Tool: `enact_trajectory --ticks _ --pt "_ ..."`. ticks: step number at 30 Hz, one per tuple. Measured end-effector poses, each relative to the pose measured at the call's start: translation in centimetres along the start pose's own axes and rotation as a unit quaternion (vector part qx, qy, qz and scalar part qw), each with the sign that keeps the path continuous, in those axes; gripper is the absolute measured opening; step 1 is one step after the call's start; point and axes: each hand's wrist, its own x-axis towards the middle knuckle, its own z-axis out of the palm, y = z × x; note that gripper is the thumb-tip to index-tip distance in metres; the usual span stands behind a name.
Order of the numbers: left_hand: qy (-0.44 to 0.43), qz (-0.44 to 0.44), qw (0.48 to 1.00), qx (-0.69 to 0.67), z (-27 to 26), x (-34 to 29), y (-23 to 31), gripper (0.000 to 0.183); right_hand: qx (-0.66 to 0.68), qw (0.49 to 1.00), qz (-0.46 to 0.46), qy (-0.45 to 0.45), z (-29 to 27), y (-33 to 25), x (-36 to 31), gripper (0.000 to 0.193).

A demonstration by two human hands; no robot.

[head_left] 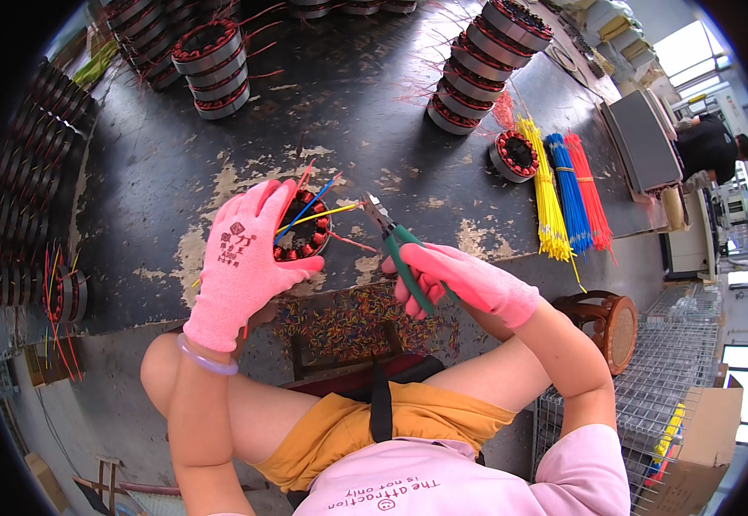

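A ring-shaped motor stator (315, 244) with red windings lies on the worn black table in front of me. My left hand (241, 243), in a pink glove, rests over its left side with the thumb along the near rim, gripping it. A blue wire (312, 206), a yellow wire (329, 212) and red wires stick out of the stator. My right hand (464, 279), gloved in pink too, is closed on green-handled cutting pliers (405, 249). Their metal jaws are at the yellow wire's free end; whether they bite it I cannot tell.
Stacked stators (469, 82) stand at the back right, others (212, 69) at the back left. A single stator (514, 156) sits beside yellow (548, 202), blue (570, 198) and red (591, 193) wire bundles. Wire scraps (340, 322) litter the area below the table edge. A wooden stool (610, 331) stands at right.
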Motion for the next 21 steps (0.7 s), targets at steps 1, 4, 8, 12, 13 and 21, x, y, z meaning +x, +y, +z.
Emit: enact_trajectory --ticks 1,4,8,12,13,21 --pt "0.005 0.008 1.000 -0.005 0.1 -0.1 -0.2 0.087 -0.010 1.000 -0.006 0.004 -0.2 -0.1 0.1 0.060" --pt "0.007 0.020 1.000 -0.022 0.2 -0.2 -0.4 0.089 -0.006 1.000 -0.004 0.008 -0.6 0.2 0.6 0.060" --pt "0.010 -0.038 0.999 0.022 0.4 -0.1 0.2 0.097 0.081 0.996 -0.017 0.019 -0.5 0.7 0.4 0.063" --pt "0.043 -0.105 0.990 0.083 1.0 0.0 1.1 0.098 0.095 0.994 0.029 -0.053 -0.5 0.4 -1.1 0.068" --pt "0.040 -0.118 0.989 0.084 0.9 0.0 1.2 0.097 0.089 0.994 0.033 -0.059 -0.4 0.5 -1.1 0.069" --pt "0.049 -0.101 0.990 0.089 0.9 0.0 1.0 0.091 0.068 0.995 0.037 -0.062 0.0 0.2 0.7 0.073"
